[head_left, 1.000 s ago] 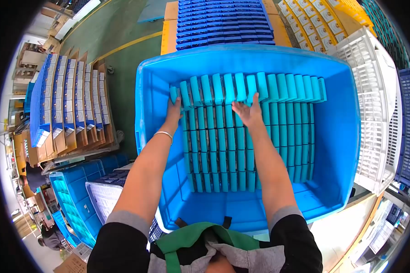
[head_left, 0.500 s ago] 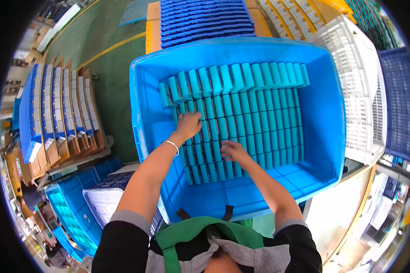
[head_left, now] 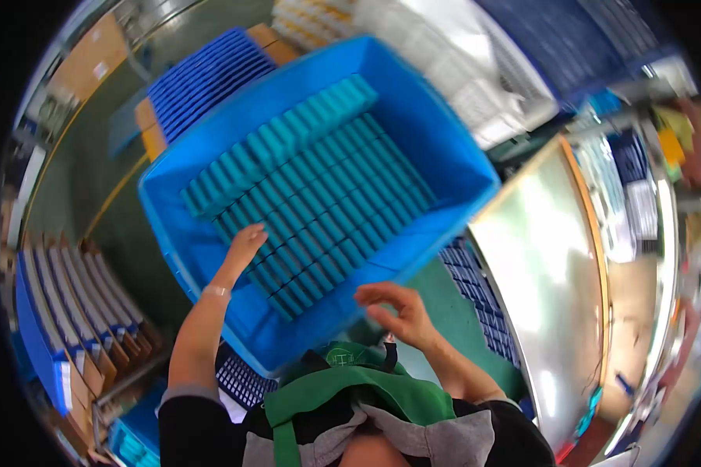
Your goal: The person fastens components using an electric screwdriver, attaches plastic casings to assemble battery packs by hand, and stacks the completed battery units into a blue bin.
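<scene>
A large blue plastic bin [head_left: 463,156] holds tight rows of teal rectangular blocks [head_left: 327,198], with one raised row [head_left: 288,132] standing along the far side. My left hand [head_left: 245,243] is over the left part of the lower rows, its fingers curled downward. What lies under those fingers is hidden, so I cannot make out whether a block is in them. Just outside the bin's near right edge, my right hand [head_left: 401,311] is in the air with thumb and fingers apart, holding nothing.
Stacked blue trays [head_left: 206,82] stand beyond the bin. White crates [head_left: 452,70] are at the upper right, and a pale-topped table [head_left: 541,257] runs along the right. Upright trays with cardboard [head_left: 82,311] are at the left. A dark blue crate [head_left: 479,300] lies below the table.
The view has turned, so the bin now appears tilted and farther left. My right hand has moved from above the blocks to outside the bin's near edge. My left hand stays over the left rows.
</scene>
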`<state>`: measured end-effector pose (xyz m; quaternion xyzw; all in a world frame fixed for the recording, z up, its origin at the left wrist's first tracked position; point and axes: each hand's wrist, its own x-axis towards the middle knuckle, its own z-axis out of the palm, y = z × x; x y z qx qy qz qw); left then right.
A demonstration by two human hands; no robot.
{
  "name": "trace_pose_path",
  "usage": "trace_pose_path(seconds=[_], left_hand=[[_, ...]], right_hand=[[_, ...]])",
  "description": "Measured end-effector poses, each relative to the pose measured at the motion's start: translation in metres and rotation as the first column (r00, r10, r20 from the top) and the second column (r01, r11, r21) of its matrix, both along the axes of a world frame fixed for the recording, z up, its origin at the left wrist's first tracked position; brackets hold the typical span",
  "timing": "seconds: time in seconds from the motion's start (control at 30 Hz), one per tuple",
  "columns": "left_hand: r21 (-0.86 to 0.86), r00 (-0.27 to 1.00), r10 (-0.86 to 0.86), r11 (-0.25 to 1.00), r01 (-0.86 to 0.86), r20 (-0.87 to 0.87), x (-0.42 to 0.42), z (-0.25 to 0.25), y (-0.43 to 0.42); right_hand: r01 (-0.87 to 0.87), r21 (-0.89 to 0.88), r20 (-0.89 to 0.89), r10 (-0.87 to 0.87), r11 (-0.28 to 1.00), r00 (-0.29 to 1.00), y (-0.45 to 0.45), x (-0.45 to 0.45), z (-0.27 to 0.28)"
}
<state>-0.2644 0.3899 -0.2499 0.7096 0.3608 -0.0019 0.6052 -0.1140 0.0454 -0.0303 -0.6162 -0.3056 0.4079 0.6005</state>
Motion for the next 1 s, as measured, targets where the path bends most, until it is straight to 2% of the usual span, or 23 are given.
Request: trace_pose_path(seconds=[0.07, 0.1, 0.17, 0.2, 0.27, 0.3, 0.37, 0.43, 0.5, 0.53, 0.57, 0.67, 0.8, 1.0], left_hand=[[0.064, 0.979, 0.015, 0.998, -0.029, 0.204, -0.012, 0.033, -0.054], [0.157, 0.984, -0.037, 0.988, 0.009, 0.175, -0.011, 0.076, -0.085], [0.355, 0.967, -0.036, 0.933, -0.058, 0.251, -0.02, 0.11, -0.152], [0.428, 0.948, -0.051, 0.899, -0.093, 0.314, -0.021, 0.129, -0.189], [0.418, 0.949, -0.066, 0.905, -0.074, 0.309, -0.012, 0.156, -0.27], [0.344, 0.944, -0.106, 0.939, -0.008, 0.313, -0.007, 0.148, -0.308], [0.24, 0.911, -0.249, 0.955, 0.175, 0.329, 0.025, 0.132, -0.392], [0.207, 0.823, -0.479, 0.877, 0.434, 0.304, 0.059, 0.122, -0.483], [0.208, 0.641, -0.717, 0.695, 0.688, 0.274, 0.087, 0.131, -0.573], [0.304, 0.49, -0.82, 0.568, 0.765, 0.296, 0.097, 0.145, -0.611], [0.405, 0.338, -0.892, 0.44, 0.802, 0.301, 0.106, 0.164, -0.647], [0.33, 0.178, -0.92, 0.298, 0.896, 0.349, 0.126, 0.177, -0.723], [0.409, -0.051, -0.958, 0.073, 0.91, 0.283, 0.141, 0.182, -0.79], [0.453, -0.224, -0.948, -0.101, 0.886, 0.227, 0.175, 0.163, -0.882]], right_hand=[[-0.063, 0.084, -0.166, 0.076, 0.994, 0.983, -0.041, 0.001, 0.042], [-0.072, 0.23, -0.183, 0.116, 0.971, 0.976, -0.067, 0.003, 0.057], [-0.172, 0.456, -0.066, 0.226, 0.873, 0.972, -0.136, 0.01, 0.098], [-0.195, 0.609, 0.034, 0.22, 0.769, 0.975, -0.173, 0.009, 0.116], [-0.278, 0.765, 0.107, 0.31, 0.582, 0.945, -0.257, -0.005, 0.15], [-0.308, 0.809, 0.204, 0.252, 0.5, 0.946, -0.295, -0.015, 0.166], [-0.291, 0.824, 0.258, 0.135, 0.487, 0.957, -0.377, -0.04, 0.193], [-0.232, 0.819, 0.289, -0.027, 0.524, 0.957, -0.45, -0.066, 0.206], [-0.164, 0.81, 0.305, -0.165, 0.563, 0.938, -0.511, -0.096, 0.216], [-0.133, 0.806, 0.314, -0.226, 0.576, 0.922, -0.536, -0.109, 0.22], [-0.107, 0.807, 0.317, -0.273, 0.581, 0.908, -0.56, -0.121, 0.223], [-0.045, 0.803, 0.329, -0.379, 0.594, 0.865, -0.612, -0.141, 0.229], [0.043, 0.796, 0.326, -0.487, 0.603, 0.81, -0.67, -0.151, 0.226], [0.114, 0.787, 0.3, -0.537, 0.606, 0.788, -0.74, -0.14, 0.217]])
